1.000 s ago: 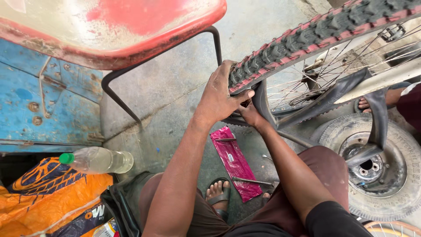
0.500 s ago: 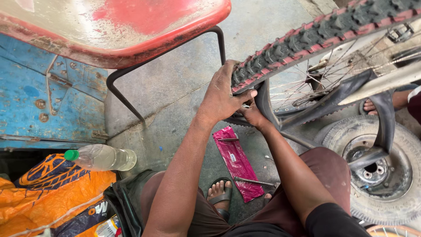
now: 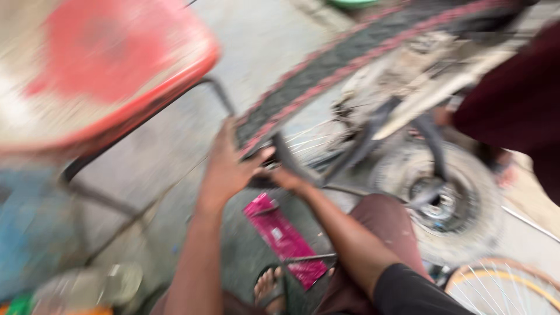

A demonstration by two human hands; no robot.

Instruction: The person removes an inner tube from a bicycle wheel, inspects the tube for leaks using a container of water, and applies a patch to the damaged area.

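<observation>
The picture is blurred by head motion. My left hand [image 3: 229, 165] grips the end of a bicycle tyre [image 3: 350, 58], black with red side bands, still on its spoked wheel. My right hand [image 3: 284, 175] is just beneath the tyre, by a loose black inner tube [image 3: 356, 146] hanging under the wheel; its fingers are hidden, and I cannot tell what they hold. A pink packet [image 3: 284, 238] lies on the ground below both hands.
A worn red chair seat [image 3: 99, 76] on a black metal frame stands at the left. A small fat tyre with hub [image 3: 449, 204] lies at the right, another spoked wheel [image 3: 501, 289] at bottom right. A person in dark red [image 3: 519, 99] is at the right edge.
The view has swung and blurred; the wheel now reaches further across the picture. Both hands stay at the tyre's end. A person in dark red has come into view at right.
</observation>
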